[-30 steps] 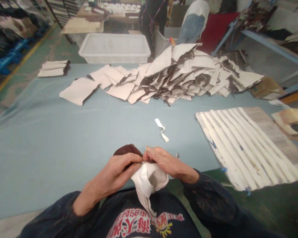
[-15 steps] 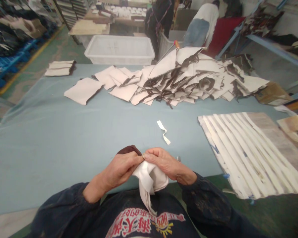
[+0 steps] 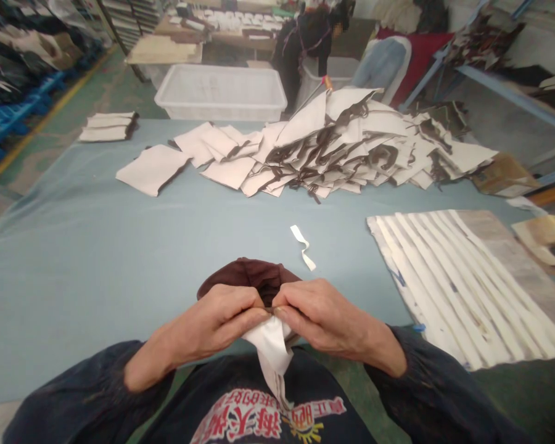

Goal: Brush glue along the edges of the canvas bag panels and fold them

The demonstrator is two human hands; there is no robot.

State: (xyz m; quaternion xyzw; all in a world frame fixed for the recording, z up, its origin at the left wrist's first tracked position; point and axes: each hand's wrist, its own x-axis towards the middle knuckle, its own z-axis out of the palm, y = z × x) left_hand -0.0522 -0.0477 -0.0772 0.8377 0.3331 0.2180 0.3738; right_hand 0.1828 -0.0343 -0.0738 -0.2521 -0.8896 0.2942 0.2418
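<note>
Blue table (image 3: 120, 246) bore a cloth heap (image 3: 300, 126); left hand (image 3: 213, 317) and right hand (image 3: 326, 317), tips close together, pinched a brown-and-white cloth (image 3: 234, 274), apparently to steady its edge.

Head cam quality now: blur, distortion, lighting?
Head view: left hand, right hand and the held white cloth look fairly clear; head view: the blue pallet near the left edge looks soft and stretched, cause uncertain; head view: lighting looks diffuse, with no strong glare or hard shadows on the blue tablecloth.
</note>
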